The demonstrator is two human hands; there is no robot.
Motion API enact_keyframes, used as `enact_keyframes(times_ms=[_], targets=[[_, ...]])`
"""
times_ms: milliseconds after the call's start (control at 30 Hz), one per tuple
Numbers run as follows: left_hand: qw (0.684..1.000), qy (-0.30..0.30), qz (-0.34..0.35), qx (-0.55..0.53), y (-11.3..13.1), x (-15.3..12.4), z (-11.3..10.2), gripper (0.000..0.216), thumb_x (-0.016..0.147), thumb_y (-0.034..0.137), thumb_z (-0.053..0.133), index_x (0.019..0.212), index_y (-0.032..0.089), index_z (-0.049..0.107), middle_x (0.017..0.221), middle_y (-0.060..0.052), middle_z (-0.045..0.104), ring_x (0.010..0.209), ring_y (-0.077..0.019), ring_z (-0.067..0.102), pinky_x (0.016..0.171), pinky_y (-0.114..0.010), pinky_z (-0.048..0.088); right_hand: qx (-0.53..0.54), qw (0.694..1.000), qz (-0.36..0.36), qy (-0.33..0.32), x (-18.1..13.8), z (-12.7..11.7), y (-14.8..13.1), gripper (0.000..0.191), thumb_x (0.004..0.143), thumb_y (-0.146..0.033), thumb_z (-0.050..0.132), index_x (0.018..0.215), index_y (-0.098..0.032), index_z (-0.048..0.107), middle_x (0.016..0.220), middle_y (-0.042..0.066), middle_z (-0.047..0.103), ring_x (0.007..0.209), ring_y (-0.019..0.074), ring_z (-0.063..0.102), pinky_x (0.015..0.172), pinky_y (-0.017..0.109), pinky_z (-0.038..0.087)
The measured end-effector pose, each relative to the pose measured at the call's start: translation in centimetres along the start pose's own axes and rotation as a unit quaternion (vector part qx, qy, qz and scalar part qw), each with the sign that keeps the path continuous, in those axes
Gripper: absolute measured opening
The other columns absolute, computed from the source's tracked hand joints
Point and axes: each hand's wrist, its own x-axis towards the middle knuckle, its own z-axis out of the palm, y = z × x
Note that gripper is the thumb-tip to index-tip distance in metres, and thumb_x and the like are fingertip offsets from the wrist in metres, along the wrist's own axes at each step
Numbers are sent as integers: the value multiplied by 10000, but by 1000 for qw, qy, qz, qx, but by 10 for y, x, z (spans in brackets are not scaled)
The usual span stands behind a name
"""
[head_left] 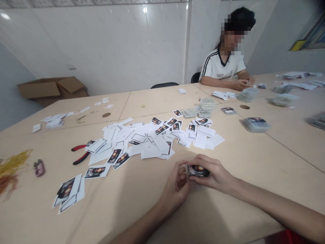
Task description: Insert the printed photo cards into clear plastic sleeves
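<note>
Where two hands (215, 173) meet, they grip one card stack (198, 170)

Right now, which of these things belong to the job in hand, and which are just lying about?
Likely part of the job: the printed card held by the left hand and right hand; the scattered printed paper cards.

Apparently just lying about: the red-and-black pliers; the yellow rubber bands; the cardboard box.

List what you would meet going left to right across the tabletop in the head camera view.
yellow rubber bands, small pinkish object, red-and-black pliers, scattered printed paper cards, stack of printed cards
</note>
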Motion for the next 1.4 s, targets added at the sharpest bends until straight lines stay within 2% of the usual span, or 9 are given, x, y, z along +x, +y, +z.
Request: enact_keyframes(times_ms=[500,800,1400], targets=[[1000,-10,3,10,2,0,0,370,759,237,507,1088,211,341,911,-60,524,779,-140,529,671,-247,399,-6,1000,-8,-12,0,-1,1,309,742,-206,545,1043,-174,484,850,67,519,754,145,517,639,253,450],[1000,2,-1,2,1,0,1,364,749,250,523,1073,214,362,845,-40,527,753,-133,531,652,-237,394,-10,1000,-16,-8,0,0,2,270,746,-235,541,1004,-168,498,843,65,523,751,141,519,635,250,453],[1000,1,-4,-2,1,1,1,372,744,259,528,1068,209,352,859,-44,528,784,-145,535,666,-250,397,-26,999,-24,-12,0,0,2,248,758,-250,526,989,-165,502,833,66,526,757,145,522,639,255,460]])
